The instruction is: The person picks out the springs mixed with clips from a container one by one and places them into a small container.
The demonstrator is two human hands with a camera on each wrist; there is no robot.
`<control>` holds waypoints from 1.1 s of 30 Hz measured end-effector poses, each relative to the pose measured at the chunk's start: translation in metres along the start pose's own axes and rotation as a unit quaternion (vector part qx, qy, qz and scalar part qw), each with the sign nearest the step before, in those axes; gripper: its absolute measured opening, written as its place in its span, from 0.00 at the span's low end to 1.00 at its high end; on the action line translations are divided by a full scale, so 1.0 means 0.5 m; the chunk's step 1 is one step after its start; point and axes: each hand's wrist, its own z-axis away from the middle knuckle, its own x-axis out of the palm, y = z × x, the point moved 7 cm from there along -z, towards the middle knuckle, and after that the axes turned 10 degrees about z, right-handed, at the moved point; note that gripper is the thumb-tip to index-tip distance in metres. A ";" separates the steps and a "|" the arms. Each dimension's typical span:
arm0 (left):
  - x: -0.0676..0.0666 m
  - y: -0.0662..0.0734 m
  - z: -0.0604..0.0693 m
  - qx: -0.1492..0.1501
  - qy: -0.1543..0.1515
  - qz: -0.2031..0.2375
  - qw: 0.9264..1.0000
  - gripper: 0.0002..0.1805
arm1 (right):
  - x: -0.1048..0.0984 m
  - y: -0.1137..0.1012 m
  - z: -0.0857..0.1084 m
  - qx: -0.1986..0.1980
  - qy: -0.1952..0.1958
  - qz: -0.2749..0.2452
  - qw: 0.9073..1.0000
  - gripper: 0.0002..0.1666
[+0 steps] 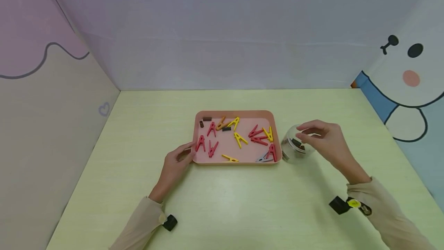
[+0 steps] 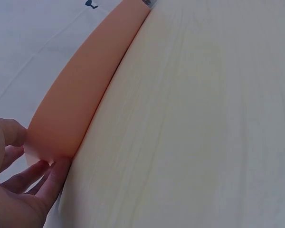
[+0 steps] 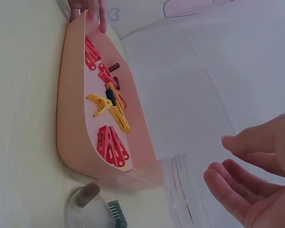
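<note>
My left hand grips the left end of a pink tray, with fingers on both sides of its wall in the right wrist view. Inside lie red clothespins, yellow clothespins, an orange clothespin, a grey clothespin and a few small ribbed dark pieces. Over the mouth of a clear jar hovers my right hand, thumb and fingers apart with nothing visible between them. Small ribbed pieces, one brown and one dark green with comb-like teeth, show at the jar.
The jar stands close against the tray's right end. Another ribbed piece shows near the tray's corner; whether it is inside the jar I cannot tell. A pale wooden table extends around them, with printed panels behind and at both sides.
</note>
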 end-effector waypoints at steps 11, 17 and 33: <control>0.006 0.061 0.020 0.003 -0.003 0.005 1.000 0.20 | 0.004 -0.027 -0.001 -0.019 0.012 0.022 1.000 0.16; 0.005 0.063 0.021 0.004 -0.001 0.001 1.000 0.20 | 0.013 -0.041 -0.007 -0.028 0.018 0.017 0.999 0.14; -0.004 -0.024 -0.006 0.006 0.004 0.007 1.000 0.20 | 0.056 -0.066 -0.028 -0.037 0.007 -0.001 0.999 0.14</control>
